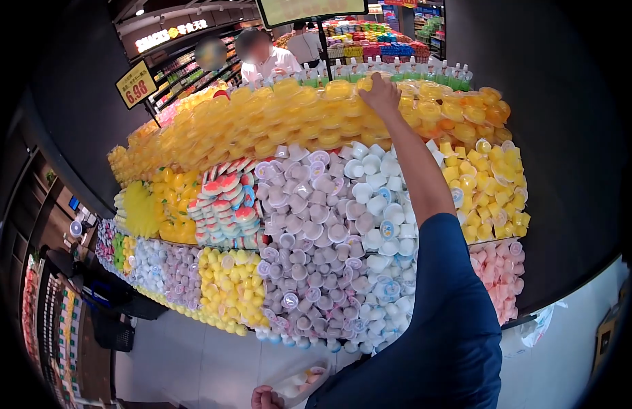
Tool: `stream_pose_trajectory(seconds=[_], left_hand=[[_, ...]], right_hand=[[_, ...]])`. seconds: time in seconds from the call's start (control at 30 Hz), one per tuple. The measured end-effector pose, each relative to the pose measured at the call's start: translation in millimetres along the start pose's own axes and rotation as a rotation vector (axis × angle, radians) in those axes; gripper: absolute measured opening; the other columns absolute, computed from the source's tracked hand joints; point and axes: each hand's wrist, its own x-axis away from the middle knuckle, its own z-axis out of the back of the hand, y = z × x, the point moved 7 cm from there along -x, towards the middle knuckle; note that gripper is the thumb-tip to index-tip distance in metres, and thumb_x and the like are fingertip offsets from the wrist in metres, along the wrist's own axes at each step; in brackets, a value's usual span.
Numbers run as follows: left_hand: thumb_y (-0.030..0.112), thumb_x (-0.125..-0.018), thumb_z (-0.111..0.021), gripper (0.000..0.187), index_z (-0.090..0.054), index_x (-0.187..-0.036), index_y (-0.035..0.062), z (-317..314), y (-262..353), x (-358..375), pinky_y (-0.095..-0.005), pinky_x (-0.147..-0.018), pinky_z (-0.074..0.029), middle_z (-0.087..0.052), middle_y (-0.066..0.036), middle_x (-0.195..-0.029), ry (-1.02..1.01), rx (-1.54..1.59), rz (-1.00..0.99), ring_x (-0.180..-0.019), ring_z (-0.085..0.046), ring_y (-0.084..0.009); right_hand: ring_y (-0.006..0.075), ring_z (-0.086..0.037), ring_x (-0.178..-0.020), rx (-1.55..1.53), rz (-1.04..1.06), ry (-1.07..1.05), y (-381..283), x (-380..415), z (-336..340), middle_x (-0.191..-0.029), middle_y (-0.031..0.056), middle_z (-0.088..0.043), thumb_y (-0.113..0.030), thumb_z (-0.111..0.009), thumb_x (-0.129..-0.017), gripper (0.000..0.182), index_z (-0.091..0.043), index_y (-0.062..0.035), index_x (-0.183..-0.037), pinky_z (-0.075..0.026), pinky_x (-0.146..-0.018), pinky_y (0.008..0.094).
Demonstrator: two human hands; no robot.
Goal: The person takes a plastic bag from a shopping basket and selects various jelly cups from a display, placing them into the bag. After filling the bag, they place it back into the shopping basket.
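My right hand (380, 94) reaches out to the top row of yellow jelly cups (340, 90) at the back of the display, its fingers closed on or against one cup; the hand partly hides it. Low in the view, my left hand (267, 397) has its fingers curled round the edge of a clear plastic bag (299, 386) with a few small items inside. Purple jelly cups (309, 198) and white jelly cups (387, 204) fill the bins beneath my right arm.
A price sign (135, 85) stands at the back left, and another sign on a pole is at the top centre. Clear pouches (459, 78) line the back edge. Beyond them is a person in a light shirt (269, 65). A dark basket (114, 330) is at left.
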Motion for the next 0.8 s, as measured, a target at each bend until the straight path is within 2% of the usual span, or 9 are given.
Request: stream_pose_trajectory(seconds=[0.07, 0.13, 0.33, 0.4, 0.53, 0.6, 0.63, 0.73, 0.8], left_hand=[[0.006, -0.093, -0.049, 0.008, -0.055, -0.088, 0.0072, 2, -2, 5, -0.021, -0.039, -0.024, -0.036, 0.006, -0.054, 0.016, 0.004, 0.004, -0.044, -0.031, -0.0048], [0.004, -0.092, -0.049, 0.013, -0.055, -0.081, 0.0071, -8, 10, 12, -0.022, -0.04, -0.016, -0.033, 0.007, -0.053, -0.039, 0.091, -0.041, -0.043, -0.026, -0.0022], [0.007, -0.093, -0.052, 0.005, -0.055, -0.089, 0.0072, 7, -6, 4, -0.0202, -0.039, -0.025, -0.038, 0.004, -0.055, 0.034, 0.024, 0.02, -0.044, -0.032, -0.0052], [0.006, -0.093, -0.051, 0.009, -0.055, -0.085, 0.0071, 1, 4, 9, -0.0212, -0.039, -0.021, -0.036, 0.006, -0.054, -0.013, 0.05, -0.018, -0.044, -0.029, -0.0037], [0.005, -0.093, -0.05, 0.013, -0.054, -0.081, 0.0077, -2, 18, 8, -0.022, -0.041, -0.017, -0.035, 0.007, -0.054, -0.088, 0.063, -0.064, -0.044, -0.028, -0.0022], [0.006, -0.094, -0.05, 0.013, -0.054, -0.082, 0.0081, 3, 17, 0, -0.0219, -0.041, -0.018, -0.035, 0.007, -0.054, -0.053, 0.053, -0.027, -0.044, -0.028, -0.0023], [0.006, -0.094, -0.05, 0.012, -0.054, -0.082, 0.0084, 7, 15, -5, -0.0218, -0.041, -0.018, -0.035, 0.007, -0.055, -0.016, 0.038, -0.007, -0.045, -0.028, -0.0023], [0.004, -0.092, -0.049, 0.014, -0.057, -0.081, 0.0065, 7, 18, -23, -0.0217, -0.044, -0.023, -0.04, 0.006, -0.058, -0.165, 0.054, 0.067, -0.05, -0.033, -0.0031], [0.005, -0.091, -0.051, 0.014, -0.06, -0.082, 0.009, 20, 11, -42, -0.019, -0.052, -0.03, -0.049, 0.007, -0.068, -0.165, 0.006, 0.084, -0.059, -0.04, -0.0028]], right_hand=[[0.0318, -0.057, -0.11, 0.008, -0.017, 0.009, -3, 1, -1, -0.114, 0.0149, -0.061, -0.043, -0.075, -0.073, 0.06, -0.055, -0.0115, -0.12, -0.041, -0.093, 0.0494], [0.0315, -0.057, -0.111, 0.016, -0.043, 0.019, -5, 2, -1, -0.115, 0.014, -0.061, -0.044, -0.075, -0.072, 0.062, -0.054, -0.0121, -0.121, -0.039, -0.094, 0.0487], [0.0295, -0.057, -0.112, -0.015, -0.075, 0.051, -3, 6, 9, -0.116, 0.0125, -0.061, -0.043, -0.077, -0.069, 0.064, -0.053, -0.0123, -0.12, -0.04, -0.094, 0.0483], [0.0346, -0.057, -0.111, -0.079, -0.025, 0.113, -3, 8, 18, -0.12, 0.0104, -0.06, -0.042, -0.076, -0.068, 0.066, -0.052, -0.0106, -0.121, -0.043, -0.093, 0.0482], [0.0308, -0.056, -0.114, -0.216, 0.075, 0.166, -5, 21, 47, -0.118, 0.0137, -0.061, -0.04, -0.077, -0.069, 0.066, -0.051, -0.0079, -0.121, -0.046, -0.092, 0.0424], [0.0256, -0.056, -0.114, -0.716, -0.144, -0.021, 9, 45, 56, -0.12, 0.0128, -0.059, -0.041, -0.078, -0.071, 0.071, -0.049, -0.005, -0.125, -0.047, -0.09, 0.0361], [0.0192, -0.054, -0.113, -0.936, -0.16, -0.05, 11, 64, 58, -0.121, 0.0107, -0.057, -0.036, -0.073, -0.08, 0.062, -0.048, -0.0047, -0.128, -0.046, -0.093, 0.0351], [0.0196, -0.053, -0.115, -1.704, -0.148, -0.125, 0, 161, 98, -0.122, 0.0062, -0.056, -0.022, -0.065, -0.088, 0.042, -0.051, -0.0069, -0.124, -0.039, -0.103, 0.0413], [0.0239, -0.049, -0.124, -1.918, -0.217, -0.256, -12, 248, 120, -0.135, 0.0095, -0.052, -0.025, -0.064, -0.087, 0.049, -0.051, -0.0056, -0.13, -0.038, -0.107, 0.0463]])
